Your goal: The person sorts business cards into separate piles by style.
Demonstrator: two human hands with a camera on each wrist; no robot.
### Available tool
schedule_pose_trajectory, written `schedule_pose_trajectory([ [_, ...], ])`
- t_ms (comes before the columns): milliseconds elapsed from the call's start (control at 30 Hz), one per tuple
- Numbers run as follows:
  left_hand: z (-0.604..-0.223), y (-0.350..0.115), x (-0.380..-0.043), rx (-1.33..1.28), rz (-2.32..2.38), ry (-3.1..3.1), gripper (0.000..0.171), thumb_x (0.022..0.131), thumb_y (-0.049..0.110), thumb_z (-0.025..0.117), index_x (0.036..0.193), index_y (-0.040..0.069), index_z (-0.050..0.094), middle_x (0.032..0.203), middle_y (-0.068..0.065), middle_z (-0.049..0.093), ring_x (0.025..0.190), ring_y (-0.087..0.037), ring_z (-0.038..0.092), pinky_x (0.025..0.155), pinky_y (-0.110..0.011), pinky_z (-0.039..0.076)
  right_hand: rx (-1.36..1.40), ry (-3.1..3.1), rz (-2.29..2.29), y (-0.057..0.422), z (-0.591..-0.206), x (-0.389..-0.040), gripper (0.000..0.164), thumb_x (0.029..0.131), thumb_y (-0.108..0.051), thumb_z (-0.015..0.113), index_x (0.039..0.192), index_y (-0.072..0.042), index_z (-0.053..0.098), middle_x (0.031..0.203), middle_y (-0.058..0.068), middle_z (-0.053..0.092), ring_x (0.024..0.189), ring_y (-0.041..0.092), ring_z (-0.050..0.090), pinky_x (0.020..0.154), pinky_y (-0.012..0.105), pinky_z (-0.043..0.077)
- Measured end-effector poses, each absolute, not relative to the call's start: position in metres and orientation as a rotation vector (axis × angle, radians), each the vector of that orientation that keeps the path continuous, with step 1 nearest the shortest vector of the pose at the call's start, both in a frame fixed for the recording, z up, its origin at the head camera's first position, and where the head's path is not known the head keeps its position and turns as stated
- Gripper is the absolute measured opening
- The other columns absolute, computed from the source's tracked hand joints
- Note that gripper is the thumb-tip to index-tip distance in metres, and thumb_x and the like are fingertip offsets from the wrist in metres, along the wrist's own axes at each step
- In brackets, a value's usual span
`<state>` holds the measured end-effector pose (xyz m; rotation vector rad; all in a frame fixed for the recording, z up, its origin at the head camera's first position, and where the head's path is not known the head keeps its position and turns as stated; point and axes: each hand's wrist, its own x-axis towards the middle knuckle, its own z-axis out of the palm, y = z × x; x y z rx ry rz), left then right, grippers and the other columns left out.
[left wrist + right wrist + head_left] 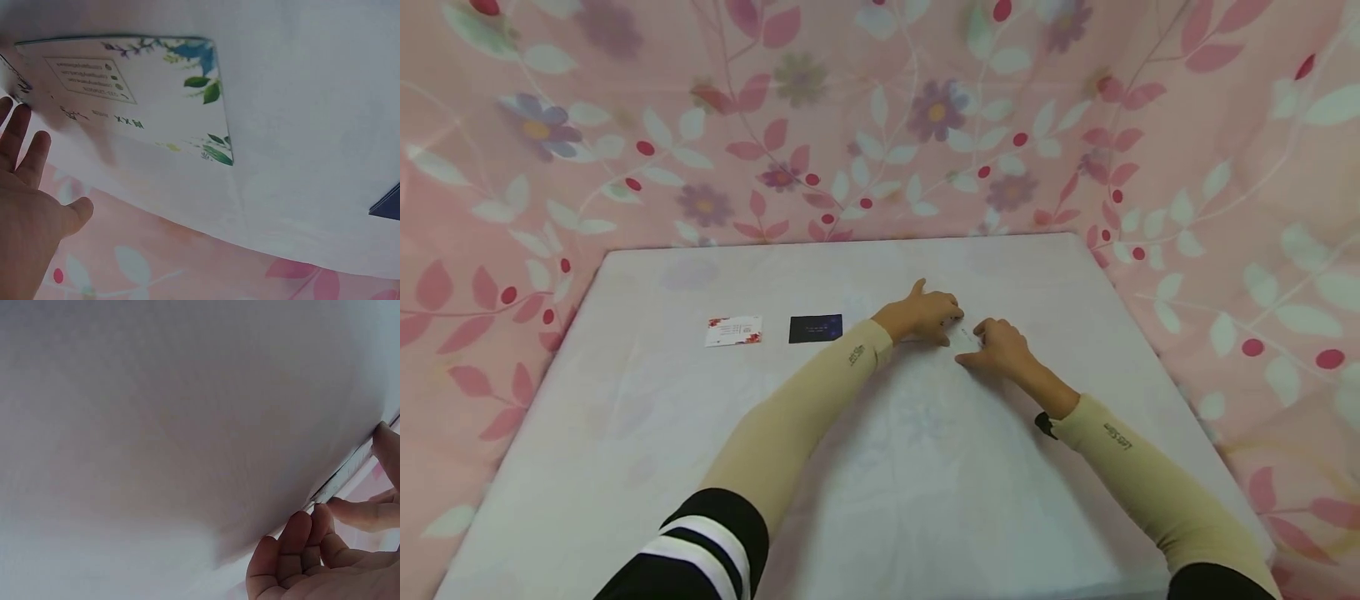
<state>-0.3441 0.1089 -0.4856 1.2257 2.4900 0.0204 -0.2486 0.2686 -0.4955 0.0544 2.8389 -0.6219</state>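
A small white business card point(966, 337) lies between the two hands on the white-covered table. My left hand point(922, 316) bends over its left side, index finger and thumb at its edges. In the left wrist view, the other fingers are spread and the little finger sticks out. On the card's right side, my right hand point(1003, 350) holds it between thumb and index finger. The right wrist view shows the card point(344, 474) nearly edge-on at those fingertips. A white card with blue flowers and green leaves point(119, 94) lies under the left wrist, largely hidden in the head view.
Left of the hands lie a dark blue card point(815, 328) and a white card with red-orange leaf print point(733, 331), roughly in a row. The white cloth point(647, 417) covers the table. Pink floral fabric point(850, 117) hangs behind and around it.
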Motion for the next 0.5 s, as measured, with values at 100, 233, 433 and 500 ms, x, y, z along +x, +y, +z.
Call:
schedule_pose_trajectory([
  [100,-0.4866,0.1074,-0.3436,1.243,0.006,2.505,0.061,0.091,0.041,0.07,0.146,0.025,0.049,0.152,0.003,0.043,0.144,-0.017,0.035,0.119,-0.062,0.004,0.066,2.84,-0.635,0.2677,-0.4967,-0.2487,0.068,0.079,-0.041,0.081,0.122,0.006,0.059,0.105,0.019,0.058,0.096,0.032,0.055,0.081,0.044,0.046],
  [233,-0.4876,0.1073,-0.3431,1.27,0.029,2.503,0.062,0.091,0.039,0.071,0.147,0.024,0.048,0.154,0.003,0.042,0.145,-0.018,0.034,0.119,-0.063,0.006,0.085,2.821,-0.724,0.2677,-0.4974,-0.249,0.066,0.078,-0.037,0.082,0.121,0.004,0.054,0.109,0.02,0.056,0.096,0.032,0.053,0.082,0.043,0.045],
  [433,-0.4905,0.1061,-0.3438,1.264,0.088,2.543,0.061,0.089,0.038,0.073,0.144,0.027,0.05,0.149,0.002,0.048,0.142,-0.021,0.038,0.119,-0.062,0.007,0.025,2.776,-0.872,0.2731,-0.5011,-0.246,0.057,0.087,-0.026,0.074,0.128,-0.002,0.041,0.122,0.027,0.058,0.105,0.036,0.06,0.087,0.047,0.048],
  [500,-0.4905,0.1053,-0.3442,1.275,0.096,2.565,0.059,0.089,0.04,0.073,0.143,0.028,0.053,0.146,0.002,0.051,0.139,-0.022,0.041,0.119,-0.062,0.008,-0.024,2.798,-0.898,0.2768,-0.5033,-0.2456,0.049,0.092,-0.022,0.068,0.13,-0.003,0.042,0.118,0.027,0.06,0.101,0.036,0.061,0.085,0.046,0.048],
])
